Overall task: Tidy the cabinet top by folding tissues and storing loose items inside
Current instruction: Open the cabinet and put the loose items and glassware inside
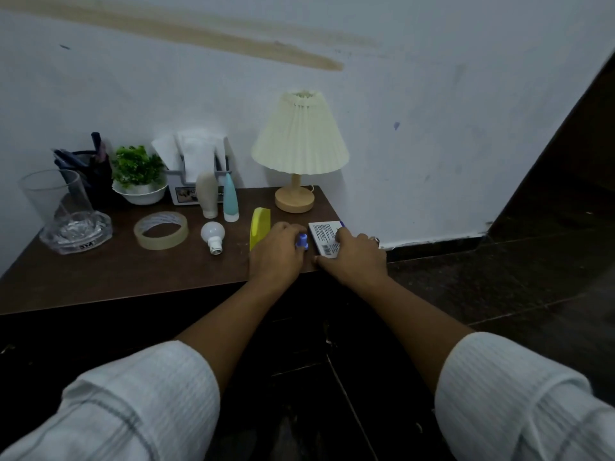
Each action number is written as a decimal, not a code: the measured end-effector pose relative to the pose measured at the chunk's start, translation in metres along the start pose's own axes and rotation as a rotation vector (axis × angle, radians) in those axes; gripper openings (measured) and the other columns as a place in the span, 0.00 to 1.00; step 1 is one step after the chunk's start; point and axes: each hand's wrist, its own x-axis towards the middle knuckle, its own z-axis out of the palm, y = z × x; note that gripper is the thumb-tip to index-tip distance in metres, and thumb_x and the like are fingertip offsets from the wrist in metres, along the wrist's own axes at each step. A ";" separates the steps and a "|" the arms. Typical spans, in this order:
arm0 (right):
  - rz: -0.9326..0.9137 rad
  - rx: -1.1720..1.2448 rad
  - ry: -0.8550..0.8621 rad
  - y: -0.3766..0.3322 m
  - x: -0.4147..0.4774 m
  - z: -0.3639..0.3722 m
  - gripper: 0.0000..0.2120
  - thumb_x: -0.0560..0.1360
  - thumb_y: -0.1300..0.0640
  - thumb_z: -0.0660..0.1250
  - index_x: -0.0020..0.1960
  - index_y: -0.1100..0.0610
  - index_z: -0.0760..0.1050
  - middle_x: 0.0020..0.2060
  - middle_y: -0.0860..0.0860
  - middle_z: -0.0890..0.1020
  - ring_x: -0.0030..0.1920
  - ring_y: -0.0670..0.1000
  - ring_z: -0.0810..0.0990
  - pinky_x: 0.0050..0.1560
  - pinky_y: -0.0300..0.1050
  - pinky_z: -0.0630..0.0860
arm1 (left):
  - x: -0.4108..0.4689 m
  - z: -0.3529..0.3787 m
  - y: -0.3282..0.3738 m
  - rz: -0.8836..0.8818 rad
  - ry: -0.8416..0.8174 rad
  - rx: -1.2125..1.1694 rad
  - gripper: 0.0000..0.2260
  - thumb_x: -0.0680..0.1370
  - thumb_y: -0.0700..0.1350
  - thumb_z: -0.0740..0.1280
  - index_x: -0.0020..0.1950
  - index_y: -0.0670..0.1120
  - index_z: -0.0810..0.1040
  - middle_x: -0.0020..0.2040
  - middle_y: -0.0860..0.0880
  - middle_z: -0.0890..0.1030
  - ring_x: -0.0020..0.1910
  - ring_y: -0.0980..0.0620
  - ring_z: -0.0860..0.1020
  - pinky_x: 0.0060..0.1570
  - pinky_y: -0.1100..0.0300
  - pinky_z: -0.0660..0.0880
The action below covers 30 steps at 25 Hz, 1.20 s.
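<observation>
My left hand (pixel 278 252) grips a small blue object (pixel 302 241) near the front right of the dark brown cabinet top (pixel 109 277). Beside it, my right hand (pixel 354 257) grips a small white box with printed text and a barcode (pixel 322 235), fingers on its top and thumb at its front edge. A yellow item (pixel 260 226) lies just left of my left hand. Further left lie a white light bulb (pixel 213 236) and a roll of tape (pixel 161 229). White tissues (pixel 196 151) stick up from a holder at the back.
At the back stand a cream tube (pixel 207 198), a light blue tube (pixel 230 201), a pleated table lamp (pixel 299 151), a potted green plant (pixel 138 176) and a dark pen holder (pixel 95 168). A glass vase (pixel 66 214) sits far left. Dark floor lies to the right.
</observation>
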 end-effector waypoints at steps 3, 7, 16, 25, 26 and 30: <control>-0.028 -0.001 0.053 -0.002 -0.006 -0.001 0.31 0.71 0.33 0.65 0.66 0.53 0.70 0.57 0.59 0.78 0.59 0.61 0.75 0.57 0.55 0.74 | 0.005 0.005 0.001 0.004 0.045 0.014 0.11 0.79 0.46 0.66 0.60 0.53 0.80 0.58 0.51 0.82 0.56 0.50 0.80 0.51 0.54 0.76; -0.065 0.035 0.040 -0.001 -0.026 -0.006 0.31 0.71 0.32 0.65 0.65 0.52 0.70 0.54 0.58 0.78 0.57 0.60 0.76 0.52 0.53 0.76 | -0.003 0.002 0.006 -0.008 0.046 0.002 0.04 0.78 0.47 0.68 0.52 0.53 0.80 0.52 0.52 0.84 0.51 0.49 0.81 0.44 0.53 0.76; -0.098 0.337 -0.001 0.012 -0.114 0.004 0.24 0.66 0.35 0.68 0.53 0.46 0.65 0.53 0.52 0.78 0.51 0.55 0.77 0.42 0.47 0.74 | -0.094 -0.012 -0.010 -0.003 -0.041 -0.315 0.06 0.74 0.46 0.73 0.49 0.54 0.82 0.43 0.58 0.84 0.38 0.60 0.82 0.43 0.51 0.82; -0.132 0.258 -0.183 0.032 -0.133 0.053 0.27 0.66 0.36 0.71 0.54 0.48 0.63 0.53 0.53 0.76 0.48 0.55 0.77 0.39 0.46 0.71 | -0.125 -0.005 -0.042 -0.064 -0.142 -0.236 0.04 0.73 0.48 0.74 0.46 0.54 0.82 0.41 0.60 0.84 0.38 0.64 0.82 0.41 0.57 0.81; -0.131 0.244 -0.202 0.031 -0.128 0.058 0.27 0.66 0.36 0.71 0.55 0.49 0.64 0.54 0.54 0.77 0.49 0.56 0.77 0.39 0.47 0.72 | -0.124 -0.001 -0.045 -0.088 -0.143 -0.218 0.03 0.73 0.48 0.74 0.46 0.55 0.82 0.41 0.60 0.84 0.38 0.64 0.81 0.40 0.58 0.80; -0.075 0.206 -0.226 0.022 -0.105 0.080 0.31 0.66 0.35 0.71 0.60 0.52 0.67 0.55 0.56 0.77 0.52 0.60 0.79 0.44 0.48 0.75 | -0.111 0.013 -0.054 -0.166 -0.151 -0.167 0.03 0.74 0.49 0.73 0.47 0.56 0.82 0.42 0.61 0.83 0.39 0.64 0.81 0.38 0.61 0.77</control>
